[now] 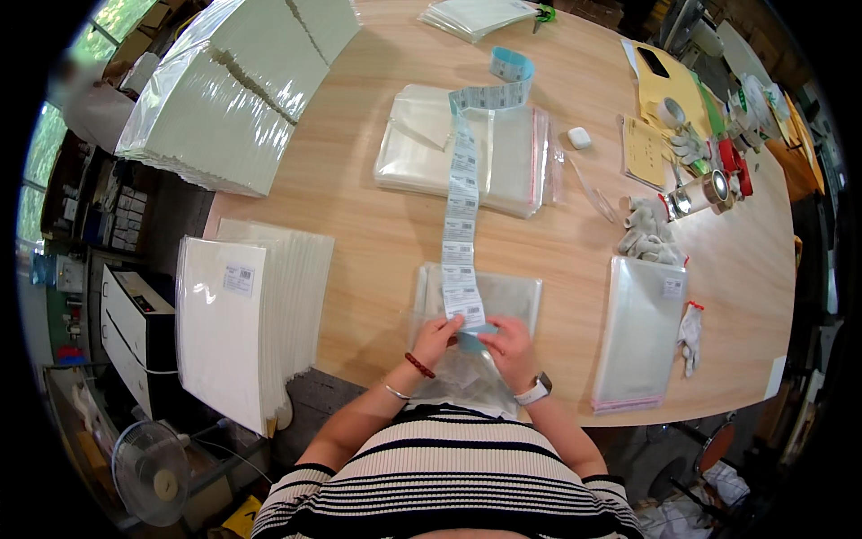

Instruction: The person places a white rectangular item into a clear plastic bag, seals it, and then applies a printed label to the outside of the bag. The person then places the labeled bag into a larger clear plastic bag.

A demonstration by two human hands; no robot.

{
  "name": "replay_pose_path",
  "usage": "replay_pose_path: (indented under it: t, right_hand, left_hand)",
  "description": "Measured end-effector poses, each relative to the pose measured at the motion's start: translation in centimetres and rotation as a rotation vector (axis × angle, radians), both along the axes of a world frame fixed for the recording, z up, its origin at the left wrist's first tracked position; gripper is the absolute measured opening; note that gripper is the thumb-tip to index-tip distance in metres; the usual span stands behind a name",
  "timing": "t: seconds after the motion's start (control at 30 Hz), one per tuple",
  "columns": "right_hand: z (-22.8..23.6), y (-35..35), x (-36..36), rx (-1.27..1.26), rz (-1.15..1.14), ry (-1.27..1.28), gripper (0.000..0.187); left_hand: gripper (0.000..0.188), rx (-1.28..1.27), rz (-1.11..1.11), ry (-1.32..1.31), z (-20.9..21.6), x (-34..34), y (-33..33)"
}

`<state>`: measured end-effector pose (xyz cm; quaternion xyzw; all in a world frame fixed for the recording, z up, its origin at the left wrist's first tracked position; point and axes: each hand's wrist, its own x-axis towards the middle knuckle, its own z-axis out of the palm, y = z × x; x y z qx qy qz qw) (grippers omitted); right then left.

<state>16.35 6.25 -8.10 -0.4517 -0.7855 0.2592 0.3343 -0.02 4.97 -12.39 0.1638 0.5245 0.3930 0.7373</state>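
The left hand [436,340] has thumb and fingers pinched together on the near end of the label strip [462,207], at its left edge. The right hand [510,347] is closed at the same end from the other side, beside the light-blue backing [470,342] (whether its fingertips also have the corner of a label, I cannot tell). So the step in hand looks to be parting the end label from its backing. The next move seems to call for a light pull by the right hand while the left keeps the strip steady, since a crooked tug could crease the label.

Beneath the hands a clear bag [525,292] lies on the desk [359,269], close to the person's body. From the hands the strip runs away up the desk, over a stack of clear bags [516,171], and ends in a loose curl at the far side.

Farther out, to the right, lies a pile of clear bags with a label near its upper right corner [639,332], with grey-white gloves [648,232] just above it. To the left, a leaning stack of white sheets [220,332] bears a label too, and a large wrapped stack [224,117] stands behind it.
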Motion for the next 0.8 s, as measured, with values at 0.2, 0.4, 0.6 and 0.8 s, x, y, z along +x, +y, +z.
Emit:
replay_pose_path:
  t: [0.2,0.4,0.6,0.8]
  right_hand:
    - [0.4,-0.4,2.4,-0.104,0.04,0.226,0.01]
    - [-3.3,4.3,4.4,-0.393,-0.404,0.274,0.006]
    - [-4.5,5.3,4.2,-0.35,-0.338,0.101,0.015]
    - [-2.1,7.1,2.7,0.053,-0.418,-0.246,0.021]
  left_hand:
    - [0.026,-0.115,0.204,-0.178,-1.5,-0.6,-0.1]
    - [0.028,-0.062,0.205,-0.113,-1.3,-0.3,-0.2]
    - [0.027,-0.051,0.178,-0.099,-1.6,-0.4,-0.5]
    - [0.026,-0.025,0.16,-0.061,-1.9,-0.5,-0.8]
